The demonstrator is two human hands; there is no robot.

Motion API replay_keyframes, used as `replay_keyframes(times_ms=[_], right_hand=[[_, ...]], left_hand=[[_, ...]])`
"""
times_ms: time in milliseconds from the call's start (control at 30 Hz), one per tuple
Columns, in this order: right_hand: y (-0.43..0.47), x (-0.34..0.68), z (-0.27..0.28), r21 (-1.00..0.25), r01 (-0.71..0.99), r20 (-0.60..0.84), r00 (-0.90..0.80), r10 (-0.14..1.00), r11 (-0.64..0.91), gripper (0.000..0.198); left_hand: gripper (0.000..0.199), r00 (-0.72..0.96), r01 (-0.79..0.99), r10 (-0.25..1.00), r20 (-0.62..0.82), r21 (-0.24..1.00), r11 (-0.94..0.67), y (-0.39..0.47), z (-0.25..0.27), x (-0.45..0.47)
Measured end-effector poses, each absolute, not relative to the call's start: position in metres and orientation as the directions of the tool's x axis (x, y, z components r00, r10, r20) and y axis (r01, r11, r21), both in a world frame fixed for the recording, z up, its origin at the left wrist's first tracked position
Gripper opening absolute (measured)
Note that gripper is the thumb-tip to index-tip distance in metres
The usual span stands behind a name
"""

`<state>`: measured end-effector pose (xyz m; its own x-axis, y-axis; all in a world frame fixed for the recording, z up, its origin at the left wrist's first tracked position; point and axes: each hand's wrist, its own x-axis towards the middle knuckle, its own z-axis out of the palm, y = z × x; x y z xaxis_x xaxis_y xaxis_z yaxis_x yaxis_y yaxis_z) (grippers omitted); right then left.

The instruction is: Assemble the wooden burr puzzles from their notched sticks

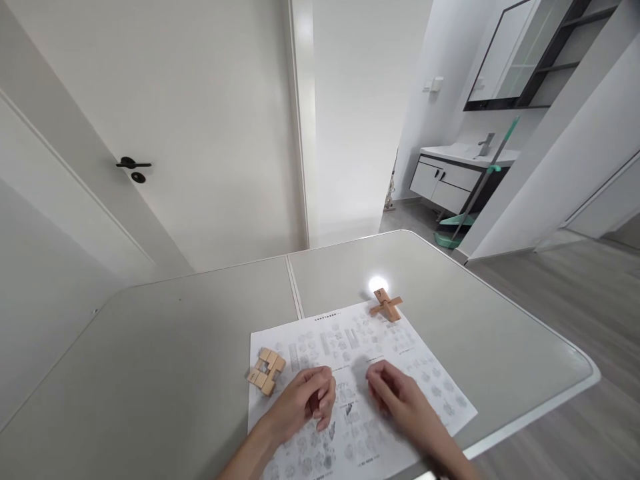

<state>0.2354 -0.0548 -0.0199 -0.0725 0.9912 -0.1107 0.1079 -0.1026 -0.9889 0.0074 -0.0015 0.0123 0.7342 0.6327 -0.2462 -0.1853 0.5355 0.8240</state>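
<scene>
A printed sheet (360,373) with rows of small grey diagrams lies flat on the table. Over its middle left, my left hand (311,399) rests with its fingers curled in, and I see nothing in them. My right hand (397,395) sits a little apart on the sheet's right part, also loosely closed with nothing visible in it. Beside my left hand, on the sheet's left edge, is a wooden block puzzle piece (267,370) with notches and a gap in its middle. At the sheet's far right corner stands a cross-shaped wooden puzzle piece (387,305), beyond my right hand.
The grey table (165,353) has a seam across it and a pale rounded rim. A white door (210,120) with a black handle (133,163) rises behind it. To the right are a washbasin cabinet (445,180) and a green broom and dustpan (450,239).
</scene>
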Motion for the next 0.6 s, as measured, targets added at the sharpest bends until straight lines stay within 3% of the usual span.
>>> replay_keyframes(times_ms=[67,167,600], right_hand=[[-0.0624,0.2311,-0.0238,-0.959,0.282,-0.018,-0.102,0.995,0.011,0.031],[-0.0645,0.2285,-0.0283,-0.919,0.388,0.030,-0.105,0.994,0.069,0.031],[-0.0663,0.2269,-0.0281,-0.886,0.455,0.058,-0.080,0.995,0.088,0.031]], left_hand=[[0.044,0.740,-0.181,0.625,-0.250,0.821,0.542,-0.0012,0.0134,0.0079],[0.040,0.748,-0.176,0.615,-0.249,0.819,0.546,-0.0008,0.0144,0.0083],[0.028,0.754,-0.155,0.610,-0.242,0.837,0.525,-0.0019,0.0173,0.0087]])
